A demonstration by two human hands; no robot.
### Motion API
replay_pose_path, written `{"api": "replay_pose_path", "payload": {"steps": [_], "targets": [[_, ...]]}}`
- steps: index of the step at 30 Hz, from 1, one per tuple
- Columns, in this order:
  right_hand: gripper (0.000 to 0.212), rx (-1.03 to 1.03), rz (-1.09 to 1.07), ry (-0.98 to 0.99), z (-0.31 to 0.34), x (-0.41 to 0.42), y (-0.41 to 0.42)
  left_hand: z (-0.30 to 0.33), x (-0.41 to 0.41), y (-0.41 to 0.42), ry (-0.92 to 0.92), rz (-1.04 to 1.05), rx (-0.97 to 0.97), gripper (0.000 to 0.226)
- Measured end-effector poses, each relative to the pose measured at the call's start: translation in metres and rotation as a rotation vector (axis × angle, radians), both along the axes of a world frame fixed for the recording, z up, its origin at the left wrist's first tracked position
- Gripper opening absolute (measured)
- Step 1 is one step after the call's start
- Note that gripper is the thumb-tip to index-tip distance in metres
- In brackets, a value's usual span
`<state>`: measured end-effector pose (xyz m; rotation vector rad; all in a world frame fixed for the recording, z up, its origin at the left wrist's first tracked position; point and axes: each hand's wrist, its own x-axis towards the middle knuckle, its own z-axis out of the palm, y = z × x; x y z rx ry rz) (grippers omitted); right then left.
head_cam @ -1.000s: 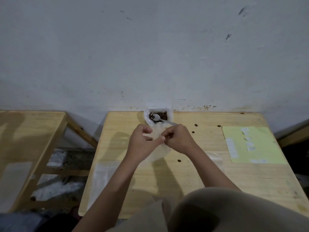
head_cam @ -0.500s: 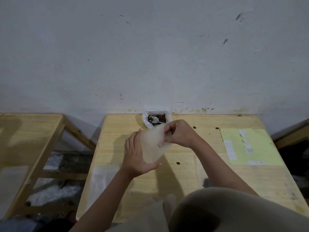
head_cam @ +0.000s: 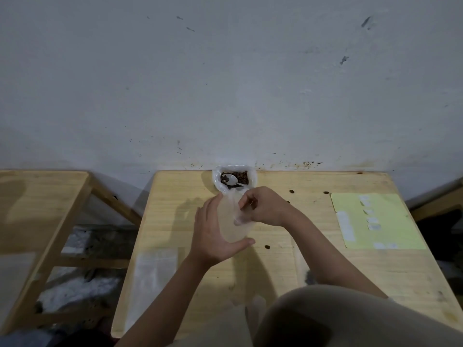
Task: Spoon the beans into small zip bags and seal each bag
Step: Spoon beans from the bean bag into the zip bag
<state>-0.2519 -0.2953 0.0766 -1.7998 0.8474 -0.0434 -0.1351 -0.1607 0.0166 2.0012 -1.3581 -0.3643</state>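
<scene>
A small clear zip bag (head_cam: 231, 222) is held upright over the middle of the wooden table (head_cam: 325, 266). My left hand (head_cam: 213, 236) cups its lower half from the left, thumb under the bottom edge. My right hand (head_cam: 265, 206) pinches the bag's top right edge, fingers partly inside the mouth. Behind the hands, against the wall, a white plastic bag (head_cam: 216, 182) holds dark brown beans (head_cam: 241, 176) with a white spoon (head_cam: 231, 179) lying in them. No beans show inside the zip bag.
Flat clear bags (head_cam: 152, 274) lie at the table's front left. A pale green sheet (head_cam: 375, 219) with white labels lies at the right. Loose beans (head_cam: 267, 246) are scattered on the table. A second wooden table (head_cam: 37, 196) stands to the left across a gap.
My hands went from pinching the bag together to holding it upright. My left hand slid down to cup its lower part while my right hand stays at the top edge.
</scene>
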Motion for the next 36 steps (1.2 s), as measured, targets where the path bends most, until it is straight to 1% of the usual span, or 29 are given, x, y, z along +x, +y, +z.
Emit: {"api": "replay_pose_path", "payload": {"steps": [2,4,6,7,9,11,13,15,17,18,20,22,23,25,27,30,31,34,36], "targets": [[0.016,0.019,-0.025,-0.034,-0.006,-0.001,0.000,0.002,-0.002,-0.005,0.053,0.019,-0.029,0.116],[0.004,0.063,-0.115,-0.115,-0.014,-0.002,-0.002,0.000,0.000,-0.009,0.063,0.034,-0.006,0.117],[0.011,0.047,-0.311,-0.182,-0.027,-0.002,-0.005,-0.006,0.006,-0.011,0.038,0.057,0.038,0.118],[0.013,-0.011,-0.431,-0.172,-0.036,-0.002,-0.009,-0.010,0.010,-0.012,0.012,0.072,0.068,0.119],[0.013,-0.150,-0.639,-0.080,-0.052,-0.002,-0.018,-0.016,0.018,-0.014,-0.028,0.104,0.158,0.121],[0.026,-0.191,-0.728,0.020,-0.064,-0.002,-0.026,-0.021,0.025,-0.017,-0.040,0.129,0.231,0.124],[0.039,-0.123,-0.705,0.098,-0.073,0.000,-0.033,-0.025,0.031,-0.020,-0.050,0.137,0.280,0.128],[0.041,0.035,-0.690,0.120,-0.079,0.009,-0.040,-0.030,0.038,-0.027,-0.064,0.131,0.341,0.132],[0.040,0.192,-0.756,0.036,-0.085,0.020,-0.044,-0.032,0.043,-0.033,-0.076,0.128,0.390,0.135],[0.037,0.222,-0.799,-0.016,-0.086,0.025,-0.046,-0.033,0.045,-0.037,-0.078,0.124,0.411,0.136],[0.027,0.271,-0.865,-0.157,-0.085,0.034,-0.050,-0.034,0.049,-0.042,-0.075,0.102,0.445,0.136],[0.019,0.390,-0.889,-0.309,-0.081,0.043,-0.053,-0.035,0.053,-0.048,-0.060,0.068,0.474,0.136],[0.016,0.431,-0.891,-0.355,-0.079,0.047,-0.056,-0.035,0.054,-0.051,-0.051,0.052,0.486,0.136],[0.015,0.433,-0.891,-0.365,-0.080,0.054,-0.060,-0.034,0.056,-0.057,-0.038,0.025,0.508,0.136],[0.016,0.318,-0.864,-0.315,-0.084,0.057,-0.064,-0.034,0.056,-0.061,-0.025,0.011,0.521,0.132],[0.018,-0.073,-0.726,-0.210,-0.088,0.049,-0.063,-0.036,0.057,-0.064,-0.027,-0.007,0.524,0.133],[0.018,-0.197,-0.696,-0.216,-0.088,0.045,-0.060,-0.036,0.057,-0.064,-0.027,-0.013,0.522,0.133],[0.022,-0.538,-0.670,-0.324,-0.086,0.029,-0.050,-0.036,0.057,-0.065,-0.018,-0.020,0.502,0.132],[0.021,-0.701,-0.619,-0.336,-0.089,0.024,-0.047,-0.034,0.056,-0.065,-0.009,-0.024,0.484,0.130]]}}
